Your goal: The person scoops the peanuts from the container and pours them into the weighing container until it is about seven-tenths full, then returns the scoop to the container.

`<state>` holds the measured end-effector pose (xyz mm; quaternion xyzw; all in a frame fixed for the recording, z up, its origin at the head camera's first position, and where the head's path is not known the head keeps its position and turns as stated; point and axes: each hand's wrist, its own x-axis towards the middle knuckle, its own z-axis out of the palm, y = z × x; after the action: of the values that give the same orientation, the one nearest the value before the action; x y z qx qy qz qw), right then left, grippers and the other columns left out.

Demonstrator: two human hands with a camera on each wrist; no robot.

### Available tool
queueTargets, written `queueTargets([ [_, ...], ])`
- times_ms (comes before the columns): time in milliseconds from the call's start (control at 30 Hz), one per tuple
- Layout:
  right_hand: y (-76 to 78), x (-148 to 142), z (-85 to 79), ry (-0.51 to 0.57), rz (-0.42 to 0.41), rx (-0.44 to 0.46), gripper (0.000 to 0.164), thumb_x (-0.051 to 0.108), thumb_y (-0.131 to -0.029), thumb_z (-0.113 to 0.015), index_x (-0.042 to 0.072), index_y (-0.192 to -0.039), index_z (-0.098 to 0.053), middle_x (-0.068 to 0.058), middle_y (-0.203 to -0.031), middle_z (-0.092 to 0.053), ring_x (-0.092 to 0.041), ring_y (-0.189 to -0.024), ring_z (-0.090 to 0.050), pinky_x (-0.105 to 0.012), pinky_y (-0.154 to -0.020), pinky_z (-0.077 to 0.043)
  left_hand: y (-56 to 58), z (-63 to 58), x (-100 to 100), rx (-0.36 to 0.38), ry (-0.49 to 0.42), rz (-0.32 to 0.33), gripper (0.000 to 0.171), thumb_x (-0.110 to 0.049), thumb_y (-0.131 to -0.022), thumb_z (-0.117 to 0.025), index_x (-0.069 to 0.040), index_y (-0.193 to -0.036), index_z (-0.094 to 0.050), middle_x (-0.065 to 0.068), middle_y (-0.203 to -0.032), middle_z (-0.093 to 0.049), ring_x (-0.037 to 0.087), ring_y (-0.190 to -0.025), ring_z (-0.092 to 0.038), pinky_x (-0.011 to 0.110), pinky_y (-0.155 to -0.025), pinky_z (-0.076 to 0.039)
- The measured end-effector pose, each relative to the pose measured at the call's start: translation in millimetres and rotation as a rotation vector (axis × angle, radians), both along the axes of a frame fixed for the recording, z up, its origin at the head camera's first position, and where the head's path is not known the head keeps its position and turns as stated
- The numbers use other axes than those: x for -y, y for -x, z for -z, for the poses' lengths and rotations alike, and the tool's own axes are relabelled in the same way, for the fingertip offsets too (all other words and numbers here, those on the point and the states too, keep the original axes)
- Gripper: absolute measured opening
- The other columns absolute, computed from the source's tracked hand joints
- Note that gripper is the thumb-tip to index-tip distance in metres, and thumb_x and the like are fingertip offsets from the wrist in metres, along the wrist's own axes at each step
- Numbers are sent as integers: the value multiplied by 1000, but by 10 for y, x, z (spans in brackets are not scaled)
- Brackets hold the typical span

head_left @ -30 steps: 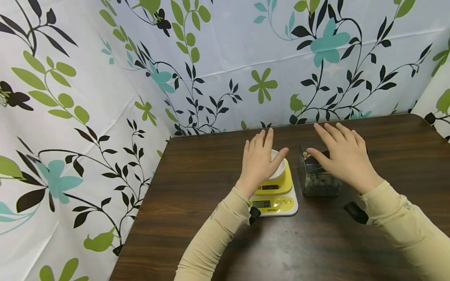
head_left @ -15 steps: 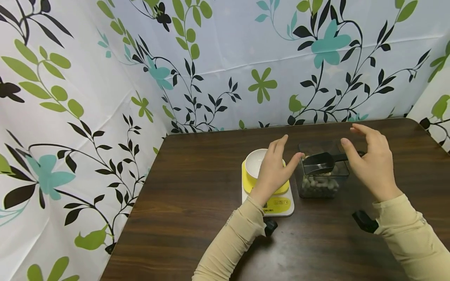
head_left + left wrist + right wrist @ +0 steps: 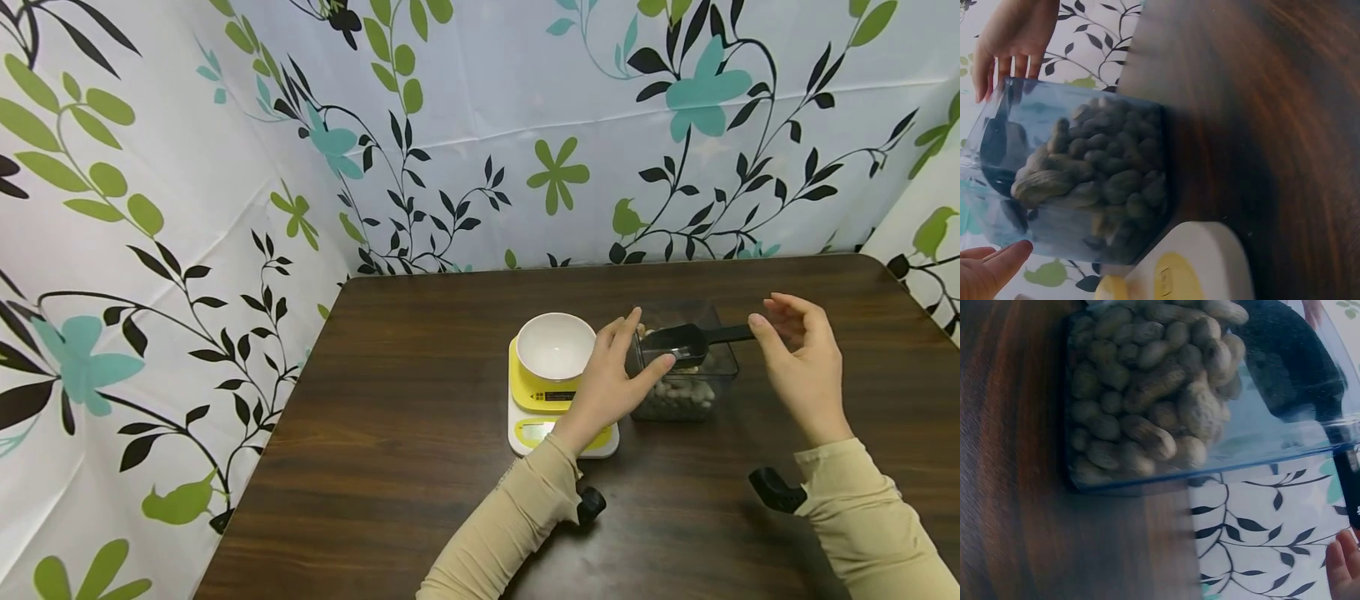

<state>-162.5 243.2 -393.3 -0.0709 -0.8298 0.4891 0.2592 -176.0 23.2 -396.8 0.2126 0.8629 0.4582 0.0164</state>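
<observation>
A clear plastic box (image 3: 726, 382) holds unshelled peanuts (image 3: 1141, 394). Across its top lies a black scoop (image 3: 684, 343), its handle sticking out to the right. My right hand (image 3: 812, 371) is at the handle's end, thumb and fingertips right beside it and fingers loosely bent. At the box's left side is my left hand (image 3: 609, 385), fingers extended and thumb tip close to the wall, as the left wrist view also shows. Left of the box, a yellow and white kitchen scale (image 3: 525, 392) carries a white bowl (image 3: 557, 340); my left hand and wrist partly cover the scale.
The dark wooden table (image 3: 390, 400) runs back to a hanging cloth (image 3: 465, 100) printed with leaves and flowers. Black wrist mounts (image 3: 776, 490) project below both sleeves. Scale and box stand close together.
My left hand has moved right from over the scale to the box, uncovering the bowl. My right hand has shifted right off the box and come down to the scoop's handle end.
</observation>
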Motion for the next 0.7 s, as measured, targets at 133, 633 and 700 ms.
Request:
queueTargets([
  [133, 16, -29, 83, 105, -71, 75, 41, 25, -94, -54, 15, -133, -44, 27, -106, -45, 10, -91, -44, -4, -73, -35, -15, 48, -20, 35, 3, -2, 69, -50, -91, -52, -36, -149, -16, 7, -152, -27, 23, -137, -35, 45, -105, -40],
  [633, 55, -113, 130, 883, -657, -58, 20, 10, -96, -47, 2, -112, -56, -3, -82, -64, -9, -73, -59, -18, -64, -47, 25, 156, -18, -30, -5, -19, 77, -50, -83, -64, -26, -147, -28, -10, -147, -40, 12, -129, -46, 30, -102, -43],
  [700, 71, -109, 67, 825, -662, -90, 18, 10, -97, -46, 2, -111, -53, -4, -85, -64, -9, -75, -59, -17, -66, -47, 32, 159, -19, -24, -13, -18, 77, -49, -83, -65, -27, -147, -29, -10, -148, -38, 11, -132, -43, 30, -104, -42],
])
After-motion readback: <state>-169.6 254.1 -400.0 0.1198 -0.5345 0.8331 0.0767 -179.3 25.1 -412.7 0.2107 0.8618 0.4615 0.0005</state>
